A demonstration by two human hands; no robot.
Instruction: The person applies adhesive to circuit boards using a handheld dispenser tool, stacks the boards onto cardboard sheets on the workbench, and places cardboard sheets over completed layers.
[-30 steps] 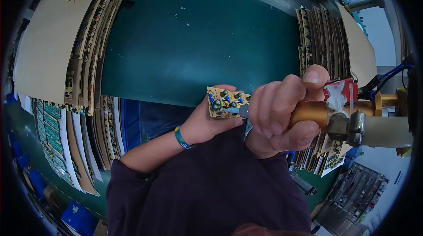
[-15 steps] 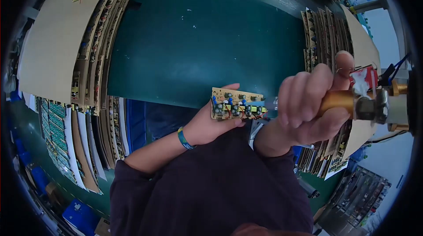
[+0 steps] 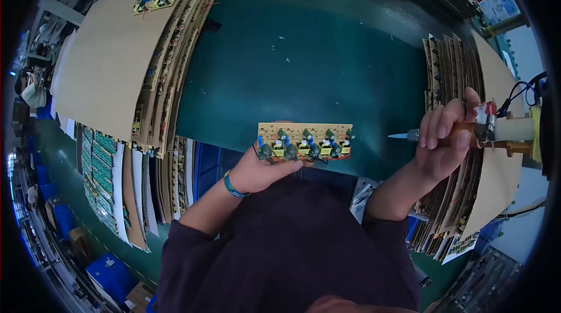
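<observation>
Circuit board [image 3: 305, 142], one: by the table [image 3: 280, 79] edge, lower left pinched in the left hand [image 3: 255, 171]. Probably light, stiff, fragile (standing parts could bend); best held by edges. Nozzle tool [image 3: 485, 130], one: right hand [image 3: 445, 139] fingers wrapped round it, tip apart from board.

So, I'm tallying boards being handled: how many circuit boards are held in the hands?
1: the circuit board held in the left hand. The right hand holds a nozzle-tipped tool instead. Another board directly underneath would be hidden.
</observation>
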